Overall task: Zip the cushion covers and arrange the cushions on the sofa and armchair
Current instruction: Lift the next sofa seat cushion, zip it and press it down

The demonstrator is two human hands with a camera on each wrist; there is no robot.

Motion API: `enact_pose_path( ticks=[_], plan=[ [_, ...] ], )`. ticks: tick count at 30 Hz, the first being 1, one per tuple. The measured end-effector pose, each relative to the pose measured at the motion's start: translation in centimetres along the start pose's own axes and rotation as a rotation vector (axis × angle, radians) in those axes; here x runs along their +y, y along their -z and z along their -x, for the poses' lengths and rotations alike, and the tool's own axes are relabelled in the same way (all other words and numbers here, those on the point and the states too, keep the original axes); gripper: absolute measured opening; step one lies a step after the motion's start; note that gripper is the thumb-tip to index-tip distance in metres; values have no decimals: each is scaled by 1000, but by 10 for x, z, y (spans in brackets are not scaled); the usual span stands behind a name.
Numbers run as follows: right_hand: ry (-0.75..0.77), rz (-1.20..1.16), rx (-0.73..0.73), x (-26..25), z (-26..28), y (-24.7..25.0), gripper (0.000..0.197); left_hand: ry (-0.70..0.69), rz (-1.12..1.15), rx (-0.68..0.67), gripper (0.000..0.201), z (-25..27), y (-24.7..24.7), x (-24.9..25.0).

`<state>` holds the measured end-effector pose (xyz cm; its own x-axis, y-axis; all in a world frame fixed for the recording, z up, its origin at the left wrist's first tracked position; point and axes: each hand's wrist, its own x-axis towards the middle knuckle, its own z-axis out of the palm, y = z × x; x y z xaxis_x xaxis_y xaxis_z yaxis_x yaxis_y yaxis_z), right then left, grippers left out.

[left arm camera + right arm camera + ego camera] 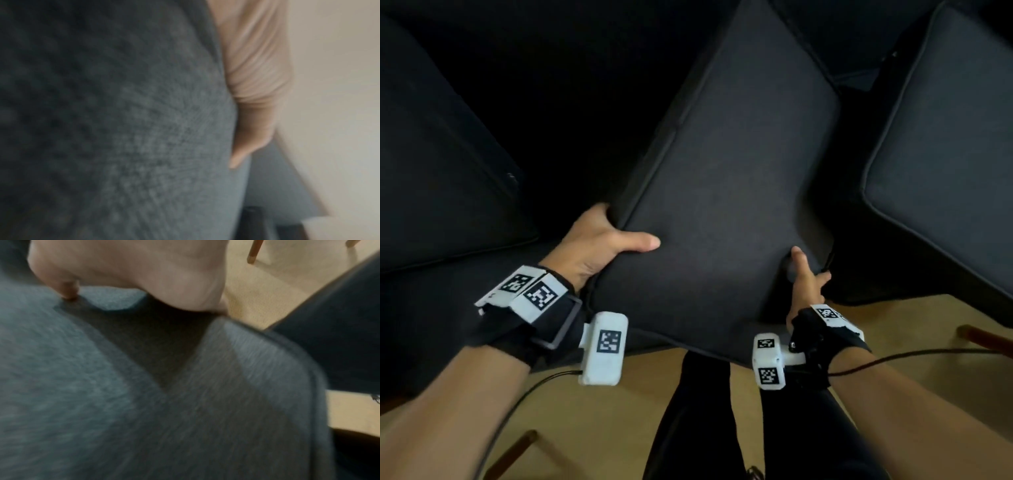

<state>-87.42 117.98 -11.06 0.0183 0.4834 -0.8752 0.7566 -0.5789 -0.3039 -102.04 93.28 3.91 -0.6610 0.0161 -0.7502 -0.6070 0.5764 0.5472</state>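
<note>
Your left hand (pixel 599 245) grips the near left corner of the dark grey cushion (pixel 722 192): the thumb lies flat along its top face, pointing toward 3 o'clock, and the other fingers curl under the edge out of sight. In the left wrist view that thumb (pixel 252 129) presses against blurred grey fabric (pixel 133 129).

Your right hand (pixel 806 284) holds the near right corner of the same cushion. Its thumb pushes down into the top face and dents the cover, while the remaining fingers wrap round the side at 3 o'clock. The right wrist view shows a fingertip (pixel 68 292) pressed into the weave (pixel 102 402) and a piped seam curving round the corner.

The cushion is tilted, its far end reaching toward 12 o'clock over the dark sofa (pixel 558 113), its near edge hanging out past the seat front over your legs (pixel 722 421). A second cushion (pixel 941 164) lies at 2 o'clock, well apart from your right hand, and a third (pixel 441 178) sits at 9 o'clock. Beige floor (pixel 592 431) shows at 6 o'clock, with wooden furniture legs (pixel 517 452) at 7 o'clock. I cannot tell whether the zip is closed.
</note>
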Motion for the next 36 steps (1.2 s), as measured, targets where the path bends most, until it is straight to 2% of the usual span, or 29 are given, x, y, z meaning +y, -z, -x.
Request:
enact_pose_path(
  ticks=[3, 4, 5, 7, 9, 12, 13, 15, 17, 20, 21, 23, 25, 30, 33, 36],
  plan=[
    [-14, -80, -163, 9, 3, -23, 137, -110, -243, 169, 98, 41, 14, 37],
    [-5, -60, -235, 14, -3, -32, 134, -126, -326, 201, 101, 50, 15, 47],
    [24, -58, -289, 16, 0, -38, 119, -135, -398, 221, 102, 57, 14, 57],
    [114, -30, -333, 12, 17, -45, 76, -139, -503, 241, 101, 62, 13, 66],
    [234, 112, -271, -11, 65, -40, 62, -113, -517, 235, 104, 62, 11, 62],
    [584, 302, -135, -49, 116, -14, 45, -59, -457, 191, 110, 72, 6, 43],
    [769, 344, -136, -63, 138, -4, 46, -48, -448, 186, 112, 78, 5, 36],
    [1196, 496, -235, -92, 184, 10, 59, -33, -445, 178, 114, 88, 2, 25],
    [1541, 779, -380, -114, 217, 7, 79, -61, -460, 177, 113, 96, -1, 21],
    [1797, 1454, -539, -145, 250, -23, 108, -140, -500, 152, 111, 106, -5, 24],
    [1807, 1740, -563, -154, 256, -35, 115, -145, -523, 121, 113, 109, -8, 24],
    [1719, 2234, -562, -164, 260, -55, 125, -121, -580, 39, 120, 118, -13, 21],
    [1693, 2439, -533, -163, 261, -63, 129, -91, -632, 5, 125, 126, -18, 14],
    [1866, 2340, -488, -153, 269, -55, 102, -115, -619, 31, 119, 136, -14, 9],
    [1920, 2124, -512, -157, 266, -39, 84, -211, -648, 69, 109, 146, -8, 18],
    [1984, 1844, -526, -160, 264, -16, 77, -335, -803, 157, 102, 165, 8, 34]
  ],
)
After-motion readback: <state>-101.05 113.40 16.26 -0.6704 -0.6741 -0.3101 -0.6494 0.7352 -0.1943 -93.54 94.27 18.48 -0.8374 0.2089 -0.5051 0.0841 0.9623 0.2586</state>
